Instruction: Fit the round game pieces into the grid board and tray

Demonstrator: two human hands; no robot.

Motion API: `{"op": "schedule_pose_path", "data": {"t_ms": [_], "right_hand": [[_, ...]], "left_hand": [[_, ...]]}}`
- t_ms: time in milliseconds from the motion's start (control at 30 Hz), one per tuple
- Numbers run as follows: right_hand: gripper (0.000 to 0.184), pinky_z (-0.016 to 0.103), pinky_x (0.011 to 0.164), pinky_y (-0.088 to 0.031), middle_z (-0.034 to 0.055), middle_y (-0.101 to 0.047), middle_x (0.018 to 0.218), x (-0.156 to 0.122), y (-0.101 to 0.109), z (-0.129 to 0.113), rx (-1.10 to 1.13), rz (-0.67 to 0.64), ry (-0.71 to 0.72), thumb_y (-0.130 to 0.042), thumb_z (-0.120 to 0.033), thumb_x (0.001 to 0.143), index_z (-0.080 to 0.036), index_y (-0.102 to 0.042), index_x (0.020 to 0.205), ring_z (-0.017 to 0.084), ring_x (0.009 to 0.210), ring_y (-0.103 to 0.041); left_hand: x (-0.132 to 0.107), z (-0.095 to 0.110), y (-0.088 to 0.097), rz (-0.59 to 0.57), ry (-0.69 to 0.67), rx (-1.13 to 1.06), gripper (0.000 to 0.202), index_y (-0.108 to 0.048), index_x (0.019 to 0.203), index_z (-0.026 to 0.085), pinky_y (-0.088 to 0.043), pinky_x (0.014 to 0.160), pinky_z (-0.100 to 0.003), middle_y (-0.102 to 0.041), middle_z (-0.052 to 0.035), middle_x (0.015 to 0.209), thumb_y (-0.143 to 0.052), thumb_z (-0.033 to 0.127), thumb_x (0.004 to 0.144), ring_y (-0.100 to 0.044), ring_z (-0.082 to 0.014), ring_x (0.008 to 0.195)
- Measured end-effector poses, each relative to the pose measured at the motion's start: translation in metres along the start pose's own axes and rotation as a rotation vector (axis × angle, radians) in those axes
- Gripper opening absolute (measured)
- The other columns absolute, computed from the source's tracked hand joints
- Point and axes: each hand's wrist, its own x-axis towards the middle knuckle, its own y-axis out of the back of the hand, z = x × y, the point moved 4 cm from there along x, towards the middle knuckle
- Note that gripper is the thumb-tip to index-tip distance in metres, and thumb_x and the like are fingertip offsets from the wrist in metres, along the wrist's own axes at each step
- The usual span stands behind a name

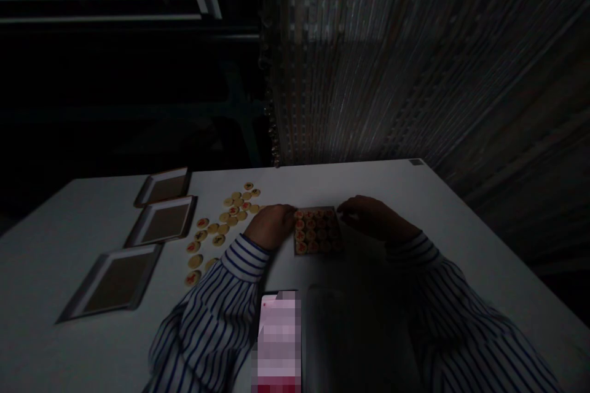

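A small square tray (334,212) filled with round wooden game discs marked in red sits mid-table. My left hand (271,225) rests against the tray's left edge, fingers curled at its rim. My right hand (369,215) is at the tray's upper right corner, fingers bent and pinched together near the rim; what they hold, if anything, is too dark to make out. Several loose discs (221,224) of the same kind lie scattered on the white table (415,196) just left of my left hand. Both arms wear striped sleeves.
Three empty square trays (161,221) lie in a diagonal row at the table's left. A phone (279,338) lies near the front edge between my arms. A beaded curtain (369,55) hangs behind the table; the room is dark.
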Motion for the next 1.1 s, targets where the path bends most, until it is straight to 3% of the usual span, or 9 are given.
{"op": "schedule_pose_path", "data": {"t_ms": [133, 400, 667, 1100], "right_hand": [[0.022, 0.027, 0.070, -0.043, 0.0068, -0.063, 0.088, -0.012, -0.014, -0.002, 0.099, 0.124, -0.067, -0.049, -0.025, 0.078, -0.016, -0.060, 0.095, 0.016, 0.079, -0.056], [0.021, 0.029, 0.071, -0.046, 0.0069, -0.062, 0.089, -0.020, -0.033, -0.009, 0.316, 0.281, -0.200, -0.049, -0.027, 0.079, -0.018, -0.061, 0.094, 0.016, 0.079, -0.057], [0.019, 0.031, 0.073, -0.047, 0.0080, -0.061, 0.090, -0.017, -0.037, -0.012, 0.335, 0.279, -0.198, -0.048, -0.023, 0.078, -0.018, -0.063, 0.087, 0.016, 0.081, -0.057], [0.017, 0.029, 0.072, -0.046, 0.0075, -0.060, 0.090, -0.017, -0.037, -0.013, 0.283, 0.258, -0.231, -0.049, -0.021, 0.077, -0.017, -0.063, 0.087, 0.016, 0.080, -0.057]], "left_hand": [[-0.019, -0.002, -0.005, 0.113, 0.033, -0.046, 0.035, -0.057, 0.108, 0.014, -0.043, 0.082, -0.029, -0.063, -0.0101, 0.104, -0.039, 0.030, 0.083, -0.058, -0.0202, 0.095], [-0.049, -0.005, -0.032, 0.231, 0.095, -0.231, 0.034, -0.055, 0.109, 0.014, -0.043, 0.089, -0.030, -0.062, -0.0082, 0.108, -0.040, 0.028, 0.082, -0.055, -0.0178, 0.101], [-0.054, -0.005, -0.044, 0.308, 0.086, -0.256, 0.032, -0.058, 0.105, 0.013, -0.047, 0.085, -0.033, -0.063, -0.0090, 0.103, -0.044, 0.024, 0.079, -0.059, -0.0192, 0.095], [-0.054, -0.004, -0.048, 0.298, 0.070, -0.259, 0.032, -0.058, 0.105, 0.013, -0.048, 0.082, -0.033, -0.064, -0.0096, 0.102, -0.044, 0.024, 0.079, -0.060, -0.0189, 0.093]]}}
